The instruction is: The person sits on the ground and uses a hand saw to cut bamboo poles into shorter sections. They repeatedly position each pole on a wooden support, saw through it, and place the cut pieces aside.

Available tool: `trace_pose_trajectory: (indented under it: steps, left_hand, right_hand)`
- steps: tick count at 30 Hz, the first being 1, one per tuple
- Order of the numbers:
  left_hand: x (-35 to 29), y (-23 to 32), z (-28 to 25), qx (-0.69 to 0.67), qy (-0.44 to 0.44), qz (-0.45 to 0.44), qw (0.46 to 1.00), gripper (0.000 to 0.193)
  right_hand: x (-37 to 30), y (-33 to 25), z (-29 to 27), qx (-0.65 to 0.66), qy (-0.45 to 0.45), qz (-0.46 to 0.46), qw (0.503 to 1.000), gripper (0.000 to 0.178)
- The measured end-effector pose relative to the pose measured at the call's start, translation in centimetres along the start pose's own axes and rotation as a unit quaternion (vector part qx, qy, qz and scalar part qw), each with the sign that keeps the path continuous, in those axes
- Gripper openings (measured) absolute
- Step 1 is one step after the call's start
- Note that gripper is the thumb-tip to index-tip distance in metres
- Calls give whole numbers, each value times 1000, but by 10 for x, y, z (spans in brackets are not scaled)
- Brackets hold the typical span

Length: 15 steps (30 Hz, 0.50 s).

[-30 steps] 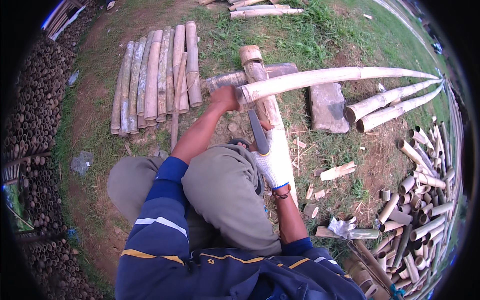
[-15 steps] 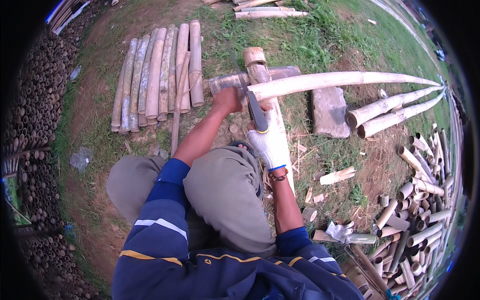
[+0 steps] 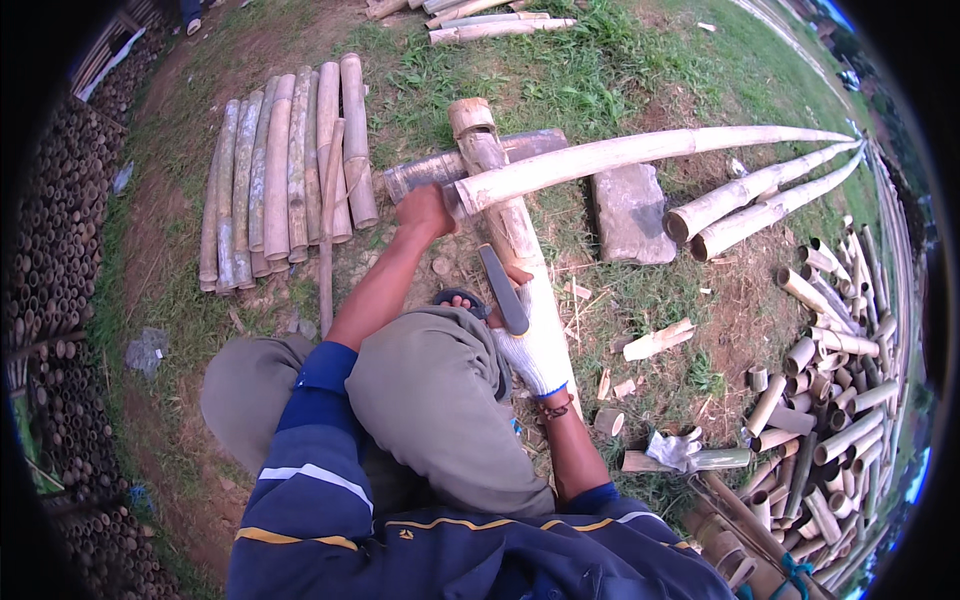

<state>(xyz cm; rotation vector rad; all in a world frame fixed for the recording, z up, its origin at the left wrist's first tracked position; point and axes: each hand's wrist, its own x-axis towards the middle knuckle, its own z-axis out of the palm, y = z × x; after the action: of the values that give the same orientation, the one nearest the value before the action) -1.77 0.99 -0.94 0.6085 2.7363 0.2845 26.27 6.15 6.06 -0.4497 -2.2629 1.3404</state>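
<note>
A long pale bamboo pole [image 3: 630, 155] lies across another bamboo length [image 3: 515, 232] with a notch near its far end. My left hand [image 3: 425, 212] is closed at the pole's near-left end, its fingers partly hidden. My right hand [image 3: 535, 345], in a white fingerless knitted glove, grips a handsaw by its dark handle [image 3: 503, 290] with a yellow edge. The handle is below the pole and apart from it; the saw blade cannot be made out. Under the crossing lies a darker bamboo piece [image 3: 410, 180].
Cut bamboo lengths [image 3: 285, 160] lie side by side at the left. A flat stone block [image 3: 633, 215] sits under the pole, beside two more poles [image 3: 745, 190]. Bamboo offcuts [image 3: 845, 400] are heaped at the right. Another stack [image 3: 70, 260] fills the far left.
My right hand has drawn the saw down and back toward me, away from the pole's end. My left hand stays at that end. The whole view has shifted slightly.
</note>
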Motion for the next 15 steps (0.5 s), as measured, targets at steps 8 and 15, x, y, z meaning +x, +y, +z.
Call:
trace_pose_trajectory:
  steps: [8, 15]
  left_hand:
    - [26, -23, -10, 14, -90, 15, 996, 74]
    - [12, -12, -1, 11, -38, -9, 999, 73]
  right_hand:
    - [-52, -6, -17, 35, -57, 123, 990, 63]
    - [-132, -21, -68, 55, -78, 180, 979, 68]
